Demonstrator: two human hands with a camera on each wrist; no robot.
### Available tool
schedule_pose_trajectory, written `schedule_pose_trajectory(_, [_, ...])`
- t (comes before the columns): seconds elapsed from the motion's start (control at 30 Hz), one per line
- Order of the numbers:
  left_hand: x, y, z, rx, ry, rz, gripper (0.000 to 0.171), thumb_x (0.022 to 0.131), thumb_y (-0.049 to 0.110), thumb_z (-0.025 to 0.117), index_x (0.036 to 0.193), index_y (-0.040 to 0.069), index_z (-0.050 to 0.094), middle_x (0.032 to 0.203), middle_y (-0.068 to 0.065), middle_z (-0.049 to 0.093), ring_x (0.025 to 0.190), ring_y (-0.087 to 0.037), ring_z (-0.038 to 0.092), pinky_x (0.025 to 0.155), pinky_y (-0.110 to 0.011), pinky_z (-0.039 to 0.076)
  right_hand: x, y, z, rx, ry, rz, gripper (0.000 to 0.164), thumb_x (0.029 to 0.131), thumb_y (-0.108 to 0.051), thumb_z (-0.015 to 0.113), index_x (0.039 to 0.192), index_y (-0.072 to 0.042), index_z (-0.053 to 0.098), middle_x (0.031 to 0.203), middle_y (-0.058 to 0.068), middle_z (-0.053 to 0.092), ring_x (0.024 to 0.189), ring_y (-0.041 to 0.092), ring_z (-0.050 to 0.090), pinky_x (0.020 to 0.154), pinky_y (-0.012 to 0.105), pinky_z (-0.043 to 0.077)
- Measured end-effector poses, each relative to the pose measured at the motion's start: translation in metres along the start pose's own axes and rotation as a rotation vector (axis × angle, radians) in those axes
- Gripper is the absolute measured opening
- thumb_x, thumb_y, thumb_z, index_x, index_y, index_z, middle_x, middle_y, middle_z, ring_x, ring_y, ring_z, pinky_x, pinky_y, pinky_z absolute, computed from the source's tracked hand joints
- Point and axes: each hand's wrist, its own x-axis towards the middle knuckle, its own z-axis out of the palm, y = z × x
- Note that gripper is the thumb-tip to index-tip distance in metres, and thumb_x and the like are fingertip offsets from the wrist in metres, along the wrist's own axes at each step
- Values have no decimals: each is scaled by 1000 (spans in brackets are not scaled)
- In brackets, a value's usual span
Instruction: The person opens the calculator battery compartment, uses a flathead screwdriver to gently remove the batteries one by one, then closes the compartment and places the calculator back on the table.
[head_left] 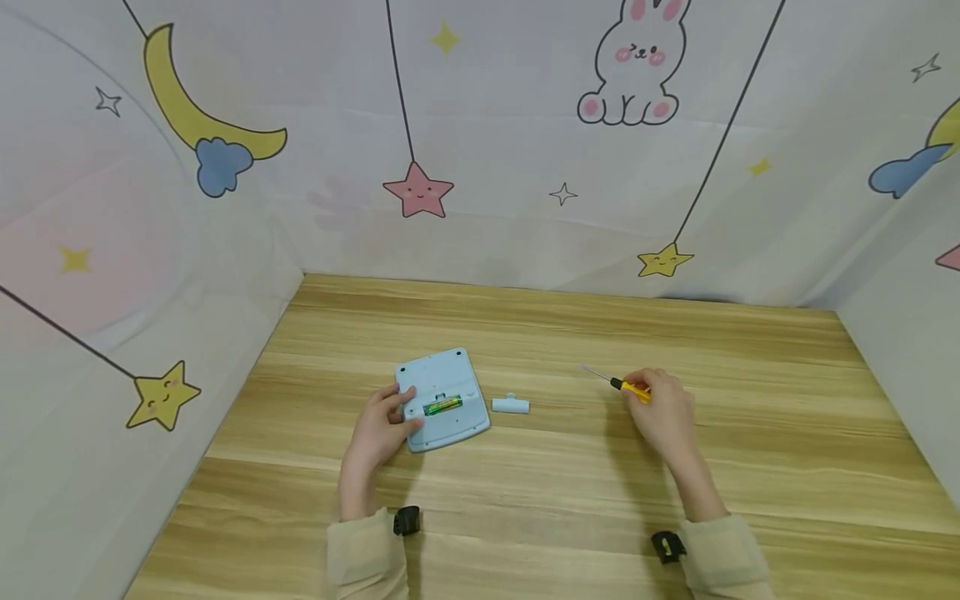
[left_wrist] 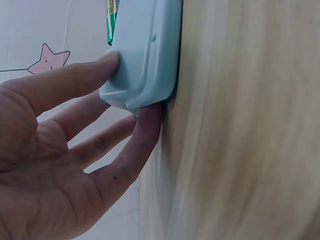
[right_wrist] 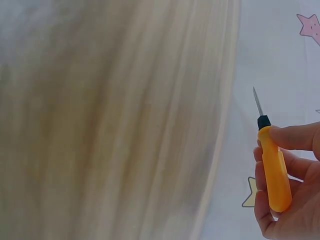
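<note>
A light-blue calculator [head_left: 442, 379] lies with its back up on the table, its battery compartment uncovered. A green-and-gold battery [head_left: 442, 406] sits in that compartment. My left hand [head_left: 381, 425] grips the calculator's left edge; in the left wrist view the thumb [left_wrist: 107, 65] presses on the back and a finger reaches under the edge. Just right of the calculator lies its small light-blue battery cover [head_left: 511, 405], a tab on its upper side. My right hand [head_left: 663, 408] holds a screwdriver [right_wrist: 275, 170] by its yellow handle, the metal shaft pointing away to the upper left in the head view.
The wood-grain table [head_left: 555, 508] spreads under both hands. A white cloth [head_left: 510, 150] printed with stars, a moon and a rabbit hangs along the back and both sides. Black wrist bands with cameras [head_left: 667, 547] sit at the sleeve cuffs.
</note>
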Motion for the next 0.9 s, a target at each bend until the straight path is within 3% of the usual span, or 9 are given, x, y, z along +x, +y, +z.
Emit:
schedule_pose_trajectory(0.37, [-1,2,-1,-22,-16,-30,53,87,3,66,137,-1,49,152,-22,32,111,-34,53,93,-44,48,0,15,-7,-21,-14,15,21,85,-12,64,100,1,69,91,18,67,88,34,62,82,50,37])
schedule_pose_trajectory(0.9, [-1,0,0,-33,-9,-24,53,86,3,67,137,-2,50,152,-23,32,110,-34,53,91,-42,49,-1,30,-20,-51,-55,32,21,85,-14,64,98,2,67,89,18,67,80,30,61,68,37,41])
